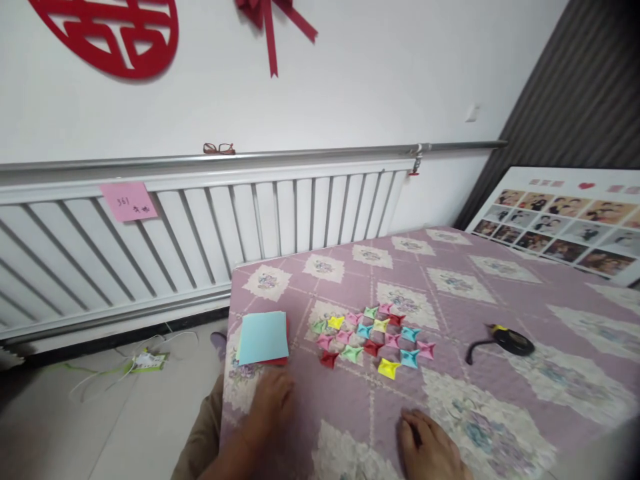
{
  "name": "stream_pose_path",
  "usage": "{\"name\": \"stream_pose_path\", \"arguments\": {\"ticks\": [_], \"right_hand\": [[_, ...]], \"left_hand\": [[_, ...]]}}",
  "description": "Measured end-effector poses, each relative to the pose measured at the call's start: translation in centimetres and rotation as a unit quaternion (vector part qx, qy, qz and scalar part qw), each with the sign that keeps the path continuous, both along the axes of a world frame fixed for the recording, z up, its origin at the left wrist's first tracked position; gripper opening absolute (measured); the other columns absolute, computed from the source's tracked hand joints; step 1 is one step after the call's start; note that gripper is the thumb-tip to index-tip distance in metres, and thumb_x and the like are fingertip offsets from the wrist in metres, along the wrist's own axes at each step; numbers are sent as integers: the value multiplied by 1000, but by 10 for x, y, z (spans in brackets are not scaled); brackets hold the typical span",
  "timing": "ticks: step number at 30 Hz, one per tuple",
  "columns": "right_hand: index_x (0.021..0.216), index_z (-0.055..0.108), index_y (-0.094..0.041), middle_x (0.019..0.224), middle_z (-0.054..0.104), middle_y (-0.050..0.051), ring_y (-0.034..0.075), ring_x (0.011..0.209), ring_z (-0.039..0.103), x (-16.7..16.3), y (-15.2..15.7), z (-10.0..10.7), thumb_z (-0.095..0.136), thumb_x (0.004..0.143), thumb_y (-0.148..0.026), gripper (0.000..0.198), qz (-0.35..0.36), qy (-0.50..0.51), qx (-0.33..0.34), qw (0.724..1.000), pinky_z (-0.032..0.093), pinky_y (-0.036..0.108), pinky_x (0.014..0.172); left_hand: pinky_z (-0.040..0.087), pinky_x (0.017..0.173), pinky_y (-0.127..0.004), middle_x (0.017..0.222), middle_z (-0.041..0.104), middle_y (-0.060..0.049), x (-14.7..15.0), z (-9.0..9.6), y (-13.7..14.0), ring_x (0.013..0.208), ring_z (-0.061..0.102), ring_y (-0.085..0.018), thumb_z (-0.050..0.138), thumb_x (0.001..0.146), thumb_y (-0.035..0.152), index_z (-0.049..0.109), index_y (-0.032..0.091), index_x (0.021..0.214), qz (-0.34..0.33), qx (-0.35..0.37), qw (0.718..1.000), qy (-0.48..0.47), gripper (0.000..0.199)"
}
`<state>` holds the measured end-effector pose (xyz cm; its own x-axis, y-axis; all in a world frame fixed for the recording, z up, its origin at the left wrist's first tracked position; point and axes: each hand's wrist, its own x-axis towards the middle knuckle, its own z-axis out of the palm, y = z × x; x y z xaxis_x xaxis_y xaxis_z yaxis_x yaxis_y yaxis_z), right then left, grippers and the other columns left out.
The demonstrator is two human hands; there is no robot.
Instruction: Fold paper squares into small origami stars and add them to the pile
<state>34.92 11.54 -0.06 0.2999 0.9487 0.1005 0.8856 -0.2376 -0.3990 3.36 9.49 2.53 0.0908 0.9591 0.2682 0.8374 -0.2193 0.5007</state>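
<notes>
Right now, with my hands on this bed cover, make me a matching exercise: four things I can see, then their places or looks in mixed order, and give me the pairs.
1. Paper stack
2. Folded paper pieces
3. Glasses
4. Left hand

A. On the metal pipe
B. Beside the near edge of the stack
C. Light blue on top
D. Grouped in rows, several colours

Pairs: 1-C, 2-D, 3-A, 4-B

Lt blue top sheet (264, 338), multicol. folded papers (372, 347), purp. cloth (345, 393) w/ wht floral diamonds (459, 283)
</notes>
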Motion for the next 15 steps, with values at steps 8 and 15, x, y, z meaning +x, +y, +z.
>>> {"name": "stream_pose_path", "arguments": {"ticks": [8, 15], "right_hand": [[100, 67, -29, 122, 61, 5, 33, 111, 54, 4, 4, -2, 34, 81, -51, 43, 6, -12, 3, 1000, 43, 56, 87], [99, 68, -27, 119, 63, 6, 34, 111, 56, 10, 8, -9, 36, 81, -50, 44, 18, -31, 19, 999, 45, 54, 86]], "left_hand": [[27, 106, -43, 137, 46, -9, -86, 12, 49, 129, 34, -28, 60, 79, 22, 51, 20, 125, 50, -95, 982, 158, 47], [33, 103, -37, 130, 52, -9, -101, 11, 58, 120, 44, -25, 59, 81, 29, 58, 21, 115, -6, -121, 983, 140, 35]]}}
